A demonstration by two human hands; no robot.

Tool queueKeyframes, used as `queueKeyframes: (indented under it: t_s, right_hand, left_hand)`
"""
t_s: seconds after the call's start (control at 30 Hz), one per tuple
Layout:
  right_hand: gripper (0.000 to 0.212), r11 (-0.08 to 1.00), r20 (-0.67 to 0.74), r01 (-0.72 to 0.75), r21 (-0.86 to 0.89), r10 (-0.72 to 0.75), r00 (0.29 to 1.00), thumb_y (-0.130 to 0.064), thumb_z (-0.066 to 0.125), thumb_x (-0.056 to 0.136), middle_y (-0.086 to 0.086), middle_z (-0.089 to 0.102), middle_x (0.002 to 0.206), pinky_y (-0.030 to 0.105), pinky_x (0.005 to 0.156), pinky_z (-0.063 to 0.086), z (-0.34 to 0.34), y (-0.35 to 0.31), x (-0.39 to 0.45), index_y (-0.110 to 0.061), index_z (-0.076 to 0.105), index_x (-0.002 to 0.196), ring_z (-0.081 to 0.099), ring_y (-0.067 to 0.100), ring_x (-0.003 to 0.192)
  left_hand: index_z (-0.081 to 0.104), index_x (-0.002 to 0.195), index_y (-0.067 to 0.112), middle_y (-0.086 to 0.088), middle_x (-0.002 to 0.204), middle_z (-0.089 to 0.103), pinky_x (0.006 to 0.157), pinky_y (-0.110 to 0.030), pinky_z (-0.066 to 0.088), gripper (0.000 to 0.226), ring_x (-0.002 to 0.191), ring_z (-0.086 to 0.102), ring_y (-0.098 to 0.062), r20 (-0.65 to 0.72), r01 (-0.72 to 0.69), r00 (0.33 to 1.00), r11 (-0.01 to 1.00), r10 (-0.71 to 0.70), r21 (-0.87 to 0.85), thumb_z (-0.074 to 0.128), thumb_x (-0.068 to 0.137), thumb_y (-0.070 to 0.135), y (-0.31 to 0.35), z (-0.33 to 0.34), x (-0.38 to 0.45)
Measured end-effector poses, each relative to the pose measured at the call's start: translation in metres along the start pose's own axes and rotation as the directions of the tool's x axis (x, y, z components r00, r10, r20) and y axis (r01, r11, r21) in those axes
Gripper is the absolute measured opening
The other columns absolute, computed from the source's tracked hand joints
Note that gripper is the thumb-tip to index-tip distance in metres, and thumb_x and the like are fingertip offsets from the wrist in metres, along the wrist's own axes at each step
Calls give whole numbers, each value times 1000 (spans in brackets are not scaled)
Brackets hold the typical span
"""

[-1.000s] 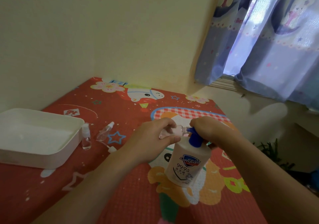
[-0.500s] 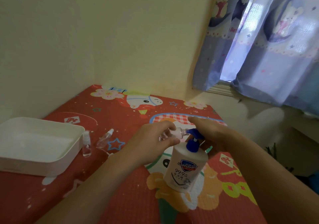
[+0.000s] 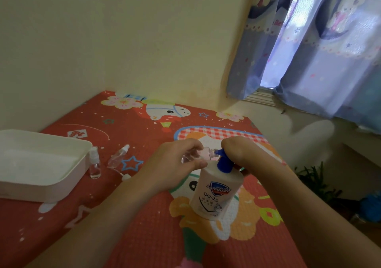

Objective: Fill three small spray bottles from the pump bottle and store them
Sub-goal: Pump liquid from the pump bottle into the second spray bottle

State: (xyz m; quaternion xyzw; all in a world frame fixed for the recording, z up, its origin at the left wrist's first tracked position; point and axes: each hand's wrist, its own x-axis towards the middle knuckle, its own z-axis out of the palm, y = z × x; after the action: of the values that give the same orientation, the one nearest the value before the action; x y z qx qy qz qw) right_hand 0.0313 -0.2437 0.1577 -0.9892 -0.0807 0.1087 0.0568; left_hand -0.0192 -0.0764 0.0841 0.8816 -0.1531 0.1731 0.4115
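A red cartoon-printed surface (image 3: 127,216) fills a corner of cream walls (image 3: 123,30), with blue bear-patterned curtains (image 3: 321,46) to the right. The left hand (image 3: 171,170) grips a small clear uncapped spray bottle (image 3: 198,155) tilted sideways, its mouth at the blue spout of the white pump bottle (image 3: 216,193) standing mid-surface; the right hand (image 3: 243,152) presses the pump head, its fingers curled over it. Two more clear spray bottles, one upright (image 3: 94,162) and one lying (image 3: 118,156), sit beside a shallow white plastic tray (image 3: 53,181) at the left.

White pump bottle (image 3: 216,193) upright; clear spray bottle (image 3: 198,155) tilted at its blue nozzle (image 3: 221,153).

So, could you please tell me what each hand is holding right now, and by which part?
The left hand grips a small clear bottle round its body. The right hand presses the pump bottle by its blue pump head.
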Motion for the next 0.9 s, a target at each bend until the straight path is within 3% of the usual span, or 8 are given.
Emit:
queueKeyframes:
  t_s: [0.1, 0.2, 0.27, 0.37, 0.47, 0.63, 0.8, 0.9]
  right_hand:
    - [14, 999, -9, 15, -51, -16, 1000, -14, 43, 101, 10, 55, 82, 33, 77, 50, 0, 1, 0, -5, 52, 94, 51, 23, 78]
    - [16, 992, 1, -75, 104, 75, 997, -13, 41, 102, 18, 60, 97, 36, 81, 51, -2, -2, -6, -3, 53, 98, 54, 26, 82]
    - [24, 958, 44, -117, 262, 110, 993, -17, 39, 102, 21, 62, 111, 43, 87, 54, -4, 0, -10, -1, 55, 110, 63, 33, 95]
    - [53, 796, 185, -252, 551, 178, 967, -54, 34, 98, 13, 65, 99, 43, 76, 55, -12, 6, -17, -8, 58, 108, 65, 31, 90]
    - [62, 792, 236, -279, 543, 175, 956, -70, 27, 92, 12, 65, 97, 43, 73, 54, -16, 8, -16, -15, 55, 92, 65, 29, 89]
    - [44, 822, 145, -232, 520, 182, 972, -50, 37, 98, 11, 62, 93, 42, 74, 53, -11, 4, -12, -10, 56, 103, 63, 28, 81]
    - [14, 874, 62, -182, 452, 173, 983, -13, 40, 101, 20, 60, 107, 44, 91, 52, -6, -3, -11, -6, 50, 94, 61, 39, 109]
    - [14, 946, 30, -110, 307, 106, 994, -8, 40, 100, 20, 58, 102, 44, 94, 52, -2, -2, -7, -1, 52, 100, 62, 38, 108]
  left_hand:
    - [65, 118, 28, 15, 106, 68, 80, -17, 45, 34, 97, 61, -1, 0, -2, 1000, 1000, 2, 6, 70, 87, 40, 2, 1, 0]
    - [64, 118, 28, 14, 106, 68, 82, -22, 49, 34, 96, 61, -1, 5, -2, 1000, 1000, 2, 16, 70, 87, 41, 3, 0, -1]
    - [64, 118, 27, 14, 106, 68, 81, -22, 50, 34, 95, 61, -1, 6, -7, 1000, 1000, 7, 25, 70, 87, 41, 5, -1, -1]
    - [62, 119, 29, 13, 107, 69, 84, -25, 52, 35, 97, 63, -2, -8, -20, 1000, 1000, 20, 19, 69, 88, 43, 9, -2, 1]
    - [62, 116, 32, 14, 107, 68, 85, -32, 54, 33, 97, 63, -3, -12, -24, 1000, 999, 25, 36, 68, 87, 47, 10, -4, 4]
    - [62, 117, 30, 13, 108, 69, 87, -34, 54, 34, 99, 64, -4, -18, -14, 1000, 1000, 14, 15, 69, 87, 45, 9, -4, 4]
    - [63, 118, 29, 13, 111, 67, 77, -17, 46, 34, 98, 61, -4, -11, -15, 1000, 999, 16, 32, 69, 87, 42, 6, -2, 4]
    - [63, 118, 29, 13, 110, 67, 80, -20, 48, 35, 99, 61, -3, -10, -7, 1000, 1000, 7, 14, 70, 86, 42, 2, 0, 3]
